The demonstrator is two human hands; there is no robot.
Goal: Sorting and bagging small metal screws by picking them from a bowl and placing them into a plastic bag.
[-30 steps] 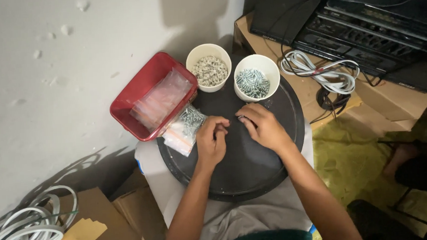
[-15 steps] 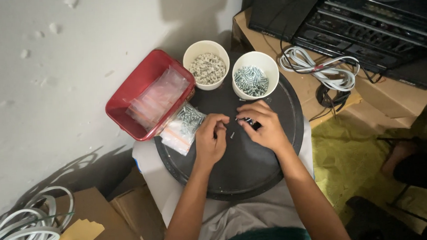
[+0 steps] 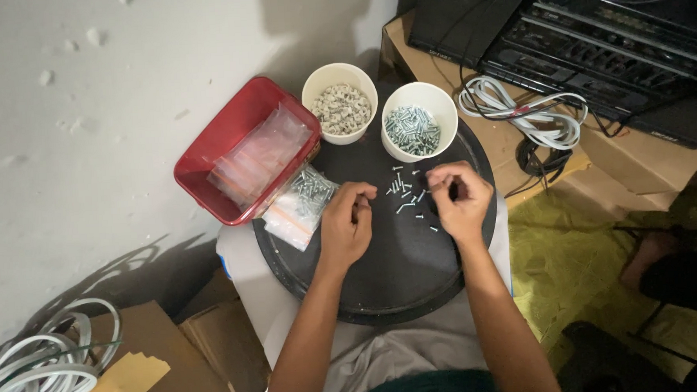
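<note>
I see my left hand [image 3: 347, 226] resting on the round black tray [image 3: 384, 284], fingers curled inward with thumb and fingertips drawn narrowly together; whether they pinch a screw I cannot tell. My right hand [image 3: 461, 201] sits across from it on the same tray, likewise loosely curled, its fingertips bent down toward the tray surface, and I cannot make out anything gripped in it either. The loose screws [image 3: 405, 192] lie scattered on the tray between my two hands, slightly nearer the far rim, with a few strays just beside my right fingers. Just beyond them stands a white cup of screws [image 3: 418, 121], and to its left a second white cup [image 3: 340, 103] filled with pale small parts. A small clear bag of screws [image 3: 299, 205] lies just left of my left hand, partly against the red bin [image 3: 220, 153], which holds clear plastic bags. A coiled white cable [image 3: 522, 111] rests on cardboard to the right.
</note>
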